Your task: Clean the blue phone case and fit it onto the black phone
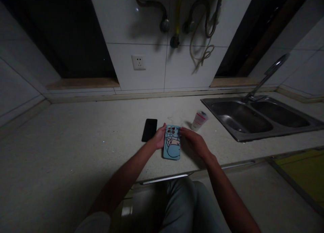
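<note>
A light blue phone case (pixel 172 147) with a cartoon figure is held upright over the counter, its decorated back and camera cutouts facing me. Whether a phone sits inside it, I cannot tell. My left hand (pixel 159 138) grips its left edge, with a finger at the upper corner. At the upper right edge, the fingers of my right hand (pixel 192 137) are closed on the case. Just left of my left hand, a black phone (pixel 150 129) lies flat on the counter. A clear plastic cup (pixel 199 120) with red print stands tilted beyond my right hand.
The pale countertop (pixel 83 135) runs along a tiled wall with a power socket (pixel 138 62). Pipes and hoses (pixel 177 24) hang above. To the right is a double steel sink (pixel 235 137) with a faucet (pixel 263 81). A metal edge strip (pixel 165 179) lines the counter's front.
</note>
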Available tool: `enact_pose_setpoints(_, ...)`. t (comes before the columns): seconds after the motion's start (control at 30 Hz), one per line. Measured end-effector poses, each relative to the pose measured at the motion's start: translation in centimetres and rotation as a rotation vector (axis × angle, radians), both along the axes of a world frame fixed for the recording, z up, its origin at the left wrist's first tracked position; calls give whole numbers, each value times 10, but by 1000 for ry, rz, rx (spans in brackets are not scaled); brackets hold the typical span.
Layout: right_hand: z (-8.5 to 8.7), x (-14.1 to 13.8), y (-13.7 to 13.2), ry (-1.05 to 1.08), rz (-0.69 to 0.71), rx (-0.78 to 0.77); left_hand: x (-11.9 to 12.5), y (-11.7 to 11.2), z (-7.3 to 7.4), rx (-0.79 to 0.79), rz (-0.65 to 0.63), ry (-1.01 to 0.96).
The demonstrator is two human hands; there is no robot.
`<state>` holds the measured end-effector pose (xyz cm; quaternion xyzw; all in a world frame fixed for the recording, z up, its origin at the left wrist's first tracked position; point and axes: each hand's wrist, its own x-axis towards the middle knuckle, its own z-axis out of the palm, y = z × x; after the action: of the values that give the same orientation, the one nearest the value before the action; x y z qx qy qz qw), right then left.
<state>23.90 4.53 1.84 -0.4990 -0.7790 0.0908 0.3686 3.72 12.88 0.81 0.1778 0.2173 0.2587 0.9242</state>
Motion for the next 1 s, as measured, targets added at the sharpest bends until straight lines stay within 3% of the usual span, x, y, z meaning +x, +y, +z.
enact_pose_setpoints(0.4,21,-39,48,240,-200,37,-1,-8,14,-10,-53,-39)
enact_pose_setpoints(0.5,21,-47,52,202,-142,16,0,-7,12,-22,-46,-48)
enact_pose_setpoints(0.63,6,-58,47,22,-24,-69,1,-3,6,-62,-2,-27)
enact_pose_setpoints(0.77,-7,-66,34,-61,33,-27,3,-2,6,-80,61,16)
enact_pose_setpoints(1.0,-11,-65,1,-60,177,-32,-1,3,4,-67,50,113)
